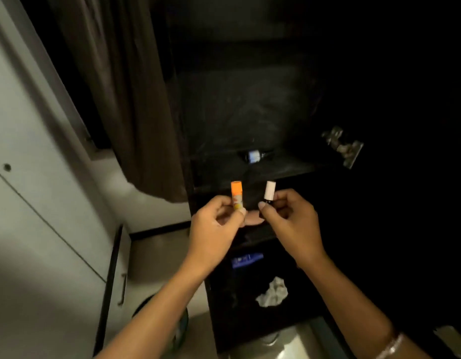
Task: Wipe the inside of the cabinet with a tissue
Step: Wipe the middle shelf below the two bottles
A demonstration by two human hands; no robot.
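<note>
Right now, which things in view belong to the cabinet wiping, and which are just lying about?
For the job:
crumpled tissue on a lower shelf
dark cabinet

Just about:
orange-capped tube, in the left hand
white-capped tube, in the right hand
small item on the upper shelf
blue packet

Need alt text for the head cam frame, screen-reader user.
In front of a dark open cabinet, the left hand holds up a small orange-capped tube and the right hand a small white-capped tube. A crumpled white tissue lies untouched on a lower shelf.
</note>
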